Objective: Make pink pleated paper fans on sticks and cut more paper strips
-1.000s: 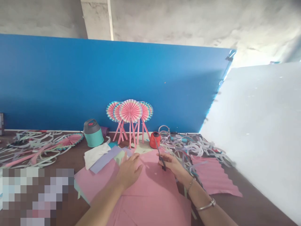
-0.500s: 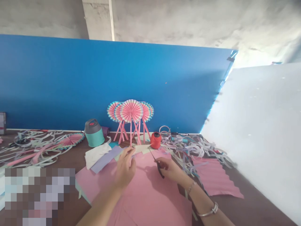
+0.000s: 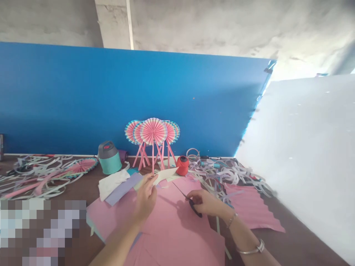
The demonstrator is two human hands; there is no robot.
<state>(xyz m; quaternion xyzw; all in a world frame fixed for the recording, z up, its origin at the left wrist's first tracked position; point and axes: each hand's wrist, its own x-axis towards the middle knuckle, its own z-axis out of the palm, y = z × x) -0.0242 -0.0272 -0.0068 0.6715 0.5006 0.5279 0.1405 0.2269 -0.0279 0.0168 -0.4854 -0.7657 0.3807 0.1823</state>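
Note:
My left hand (image 3: 146, 197) pinches the left end of a pale yellow paper piece (image 3: 166, 175), raised over the pink sheets (image 3: 177, 229). My right hand (image 3: 203, 203) is closed on dark-handled scissors (image 3: 194, 208), whose blades point up and left, below the paper and apart from it. Small pink scraps (image 3: 163, 183) lie under the paper's edge. Just behind the paper's right end sits a red round object (image 3: 182, 166). Left of my left hand are a lilac paper (image 3: 124, 189) and a white cloth or paper (image 3: 113, 184).
Pink paper fans (image 3: 153, 131) on stick legs stand at the back before a blue panel (image 3: 111, 88). A teal-and-grey container (image 3: 110, 159) is left of them. Tangled paper strips (image 3: 235, 173) lie right and far left. Pleated pink paper (image 3: 253, 207) rests at the right.
My left hand has lifted the pale yellow paper off the sheets. My right hand, with the scissors, has moved slightly right and down, away from the paper.

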